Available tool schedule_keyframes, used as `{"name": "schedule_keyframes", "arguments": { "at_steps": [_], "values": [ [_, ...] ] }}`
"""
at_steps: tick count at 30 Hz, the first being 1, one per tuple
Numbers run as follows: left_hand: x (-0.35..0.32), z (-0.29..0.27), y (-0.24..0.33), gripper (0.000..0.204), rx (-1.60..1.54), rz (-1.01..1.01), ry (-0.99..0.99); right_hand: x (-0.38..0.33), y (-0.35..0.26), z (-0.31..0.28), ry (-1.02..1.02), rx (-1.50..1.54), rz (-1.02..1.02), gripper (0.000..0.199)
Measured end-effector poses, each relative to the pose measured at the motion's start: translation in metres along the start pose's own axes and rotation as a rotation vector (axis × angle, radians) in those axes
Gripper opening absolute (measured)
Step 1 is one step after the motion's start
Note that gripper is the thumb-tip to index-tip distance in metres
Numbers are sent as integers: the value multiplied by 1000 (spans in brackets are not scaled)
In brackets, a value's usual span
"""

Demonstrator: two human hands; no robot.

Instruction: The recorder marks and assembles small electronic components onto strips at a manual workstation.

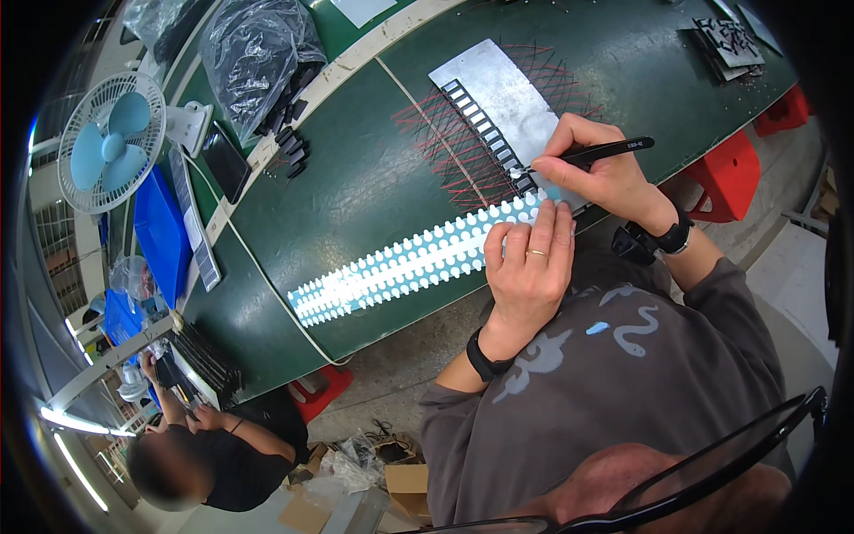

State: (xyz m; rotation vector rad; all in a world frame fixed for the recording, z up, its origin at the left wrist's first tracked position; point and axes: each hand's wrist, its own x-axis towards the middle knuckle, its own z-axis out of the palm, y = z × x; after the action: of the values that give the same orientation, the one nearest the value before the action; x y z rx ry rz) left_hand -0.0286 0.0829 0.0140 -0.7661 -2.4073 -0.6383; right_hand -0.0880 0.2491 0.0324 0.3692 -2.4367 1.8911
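A long light-blue strip with rows of small white rounded pieces [409,262] lies across the green table. My left hand [532,276] is closed over its right end, fingertips pressing down on it; the thumb is hidden. In my right hand [605,173] is a pair of black tweezers [614,151], gripped between thumb and fingers. The tweezers' tips meet a small white piece at the near end of a row of black-framed parts [485,132]. These parts lie along the edge of a grey metal plate [498,80], with thin red and black wires [436,142] fanned out beside them.
A white fan [112,147] with blue blades, a phone [226,163] and a blue tray [160,227] are at the left. Plastic-wrapped black parts [262,67] lie beyond. A co-worker [213,454] sits lower left. Red stools [725,178] stand by the table's right edge.
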Motion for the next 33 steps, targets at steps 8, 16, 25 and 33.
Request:
{"name": "schedule_keyframes", "arguments": {
  "at_steps": [8, 16, 25, 33],
  "values": [
    [1, -1, 1, 25, -16, -7, -20, 1, -2, -2, -6, -3, 4, 13],
    [0, -3, -1, 24, -51, 10, -58, -2, 0, -1, -32, 19, -32, 13],
    [2, -4, 0, 22, -43, 18, -73, -15, -5, -5, 74, 161, 22, 12],
    [2, -6, 1, 22, -52, -5, -54, -36, 4, -12, 210, 235, 98, 14]
  ]
}}
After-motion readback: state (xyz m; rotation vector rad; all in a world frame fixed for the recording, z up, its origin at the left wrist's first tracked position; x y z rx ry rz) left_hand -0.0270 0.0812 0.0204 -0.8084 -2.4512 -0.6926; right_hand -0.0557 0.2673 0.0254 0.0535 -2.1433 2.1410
